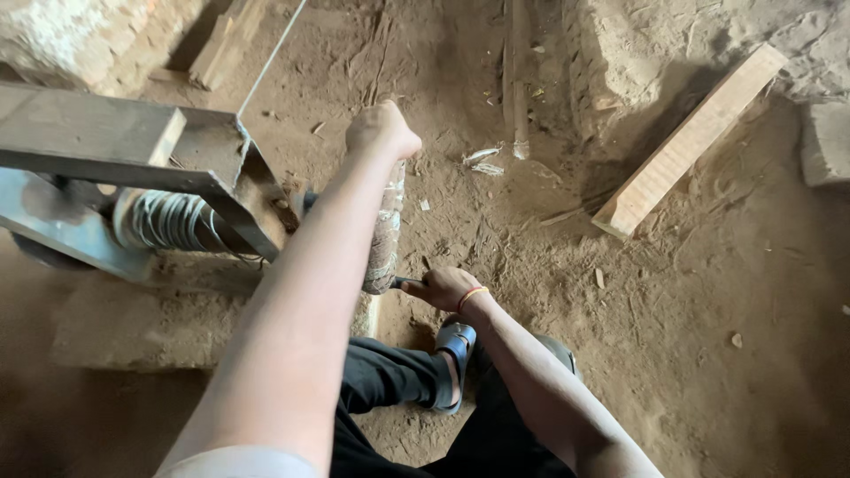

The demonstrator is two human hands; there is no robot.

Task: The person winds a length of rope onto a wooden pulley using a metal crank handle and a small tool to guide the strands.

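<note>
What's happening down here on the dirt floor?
A person sits on the ground at a metal frame that holds a coil of wire. The left hand grips the top of a wrapped crank handle; the right hand holds its lower end. A thin wire runs off from the frame. A wooden plank lies to the right, apart.

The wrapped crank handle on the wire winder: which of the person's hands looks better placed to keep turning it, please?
Probably the left hand: it grips the top of the wrapped handle beside the wire coil. The right hand sits low at the handle's bottom end.
</note>
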